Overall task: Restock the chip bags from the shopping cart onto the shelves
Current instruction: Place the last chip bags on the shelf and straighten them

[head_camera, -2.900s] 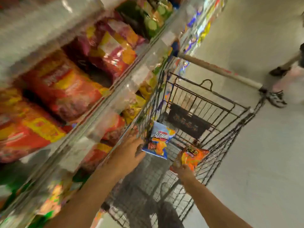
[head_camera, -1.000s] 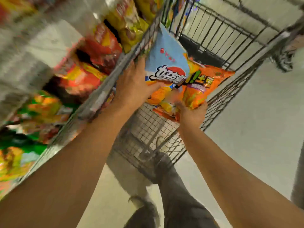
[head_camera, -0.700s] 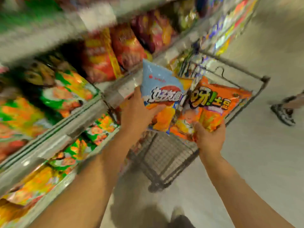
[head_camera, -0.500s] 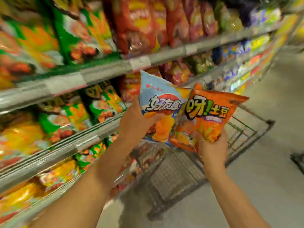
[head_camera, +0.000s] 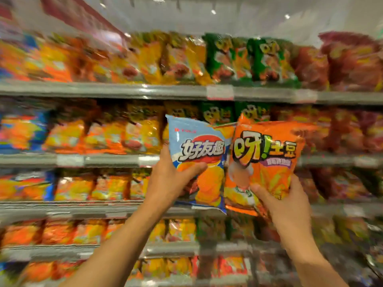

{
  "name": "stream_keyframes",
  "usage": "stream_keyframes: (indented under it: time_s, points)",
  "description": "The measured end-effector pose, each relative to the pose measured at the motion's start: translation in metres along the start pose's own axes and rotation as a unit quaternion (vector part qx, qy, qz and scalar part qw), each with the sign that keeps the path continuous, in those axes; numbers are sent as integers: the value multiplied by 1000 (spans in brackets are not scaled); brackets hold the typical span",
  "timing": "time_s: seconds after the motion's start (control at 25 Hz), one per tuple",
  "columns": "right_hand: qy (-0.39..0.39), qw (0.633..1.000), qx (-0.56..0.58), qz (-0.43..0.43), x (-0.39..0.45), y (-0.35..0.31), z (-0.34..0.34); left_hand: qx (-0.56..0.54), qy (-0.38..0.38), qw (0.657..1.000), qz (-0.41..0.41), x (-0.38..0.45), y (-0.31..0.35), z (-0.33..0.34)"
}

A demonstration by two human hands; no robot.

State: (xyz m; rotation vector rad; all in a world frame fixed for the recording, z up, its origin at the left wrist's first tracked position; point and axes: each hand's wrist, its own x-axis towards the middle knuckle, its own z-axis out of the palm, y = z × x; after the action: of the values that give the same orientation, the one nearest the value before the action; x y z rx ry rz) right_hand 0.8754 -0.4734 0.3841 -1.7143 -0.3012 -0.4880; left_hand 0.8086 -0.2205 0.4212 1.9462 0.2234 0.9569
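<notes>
Shelving (head_camera: 116,91) fills the frame edge to edge, all tiers packed with blurred chip bags; cart not in view. Centre frame I've got two bags up in front of the middle tiers. Blue bag (head_camera: 199,162), centre: left hand (head_camera: 170,183) wrapped on its lower left edge, thumb across the front. Orange bag (head_camera: 267,162), right of centre and touching the blue one: right hand (head_camera: 286,206) closed on its bottom right corner. My read: carry done, now matching stock. Next move needs matching rows; too blurred for me to pick them out.
</notes>
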Motion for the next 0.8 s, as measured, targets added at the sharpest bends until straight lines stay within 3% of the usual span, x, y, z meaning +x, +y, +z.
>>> stream_keyframes:
  time_s: [0.44,0.8]
  points:
    - [-114,986,4,-125,-27,-172,207,12,143,990,7,56,-36,-256]
    - [-164,978,59,-118,-48,-254,348,33,152,988,-2,127,-87,-401]
